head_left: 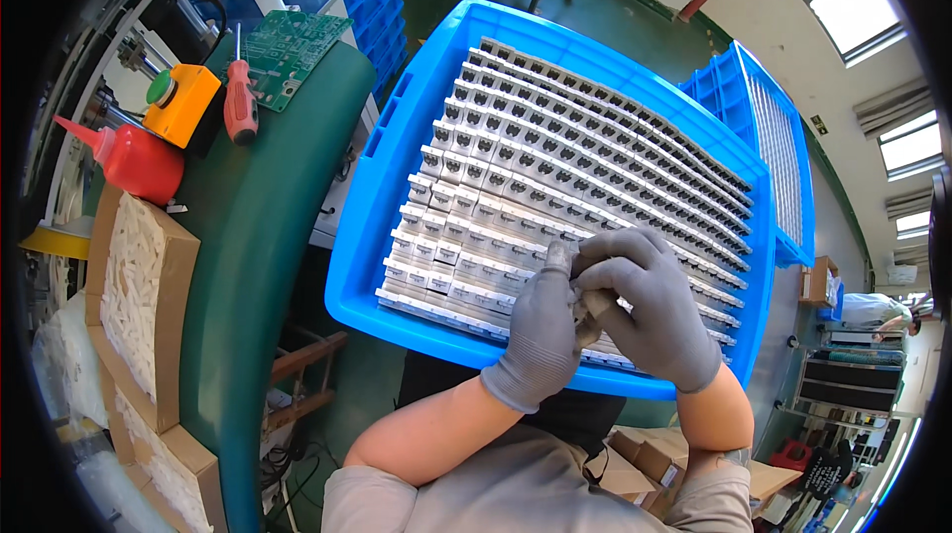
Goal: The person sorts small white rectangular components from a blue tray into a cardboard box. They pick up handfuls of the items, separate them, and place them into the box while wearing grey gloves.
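Both my hands wear grey knit gloves and meet over the near side of a big blue crate (352,280). My left hand (540,340) is closed, its thumb pointing up. My right hand (650,305) is closed too, with bent fingers against the left. Pinched between them is a small pale part (595,307), mostly hidden by the gloves. Rows of small white-grey block-shaped parts (555,161) fill the crate beneath. Dark pieces show on the parts in the far rows; those in the near left rows look plainer.
On the left, a green-topped bench (233,285) carries a red-handled screwdriver (240,102), a green circuit board (288,52), a yellow box with a green button (181,105) and a red bottle (139,161). Cardboard boxes (178,320) hold white pieces. Another blue crate (739,102) stands far right; a person (873,313) is beyond.
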A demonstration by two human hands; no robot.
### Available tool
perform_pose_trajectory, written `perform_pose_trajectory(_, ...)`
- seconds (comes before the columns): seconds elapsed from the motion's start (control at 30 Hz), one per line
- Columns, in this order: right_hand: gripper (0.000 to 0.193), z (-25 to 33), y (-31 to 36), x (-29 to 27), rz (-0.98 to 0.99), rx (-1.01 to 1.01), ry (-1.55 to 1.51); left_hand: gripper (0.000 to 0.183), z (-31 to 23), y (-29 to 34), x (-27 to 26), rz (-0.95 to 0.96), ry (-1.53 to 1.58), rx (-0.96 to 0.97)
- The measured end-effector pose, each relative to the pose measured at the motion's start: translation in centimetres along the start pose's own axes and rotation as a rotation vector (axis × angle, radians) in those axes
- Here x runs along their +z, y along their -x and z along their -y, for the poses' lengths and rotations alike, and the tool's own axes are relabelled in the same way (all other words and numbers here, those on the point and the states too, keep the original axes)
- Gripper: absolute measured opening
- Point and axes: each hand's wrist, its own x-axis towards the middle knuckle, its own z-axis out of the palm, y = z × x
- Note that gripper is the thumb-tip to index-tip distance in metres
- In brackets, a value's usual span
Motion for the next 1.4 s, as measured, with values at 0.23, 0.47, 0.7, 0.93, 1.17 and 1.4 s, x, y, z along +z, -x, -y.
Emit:
perform_pose_trajectory(0.23,0.008,-1.7,1.3,1.3,-0.069,0.333,-0.819,0.045,0.1,0.0,-0.6,0.108,-0.05,0.058)
perform_pose_trajectory(0.47,0.011,-3.0,0.5,2.1,-0.264,0.42,-0.787,0.038,0.3,-0.3,-1.2,0.089,0.069,0.06)
perform_pose_trajectory(0.7,0.009,-6.0,-4.1,4.0,-0.222,0.125,-0.009,0.043,0.0,0.3,-0.7,0.059,-0.022,0.041)
perform_pose_trajectory(0.93,0.01,-6.7,-5.8,5.8,-0.104,0.175,0.194,0.043,0.1,0.3,-0.8,0.083,0.027,0.03)
perform_pose_trajectory(1.17,0.009,-7.0,-6.2,6.5,-0.09,0.186,0.274,0.042,0.3,0.1,-1.2,0.113,0.021,0.022)
perform_pose_trajectory(1.4,0.008,-6.0,-6.5,6.5,-0.052,0.238,0.341,0.041,0.3,0.1,-1.3,0.127,0.035,0.018)
